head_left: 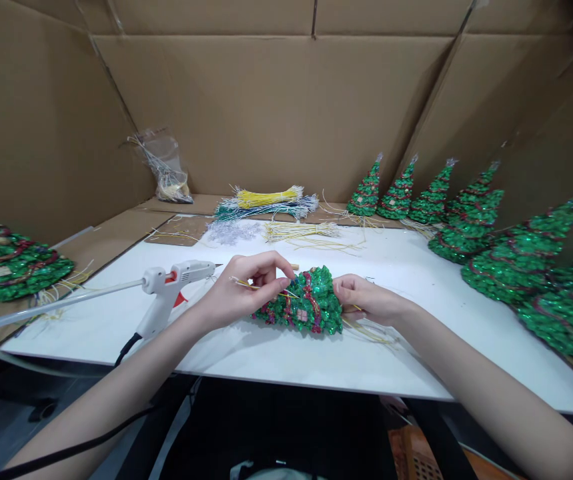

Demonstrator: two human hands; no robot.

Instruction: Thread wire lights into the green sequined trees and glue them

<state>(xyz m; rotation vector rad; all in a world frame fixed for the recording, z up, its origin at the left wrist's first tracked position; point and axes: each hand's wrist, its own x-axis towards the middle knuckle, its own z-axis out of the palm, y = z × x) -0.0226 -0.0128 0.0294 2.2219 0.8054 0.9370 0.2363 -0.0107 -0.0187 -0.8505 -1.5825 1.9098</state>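
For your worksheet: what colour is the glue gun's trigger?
Red, on the white glue gun; head view.

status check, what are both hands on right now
Left hand pinching a yellow wire at the sequin tree. Right hand gripping tree's base end. Glue gun stands left, clear.

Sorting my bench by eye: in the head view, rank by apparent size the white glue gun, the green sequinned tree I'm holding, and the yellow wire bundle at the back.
1. White glue gun and green sequinned tree: look alike, unranked.
2. Yellow wire bundle: smallest, though farther away, so unsure.
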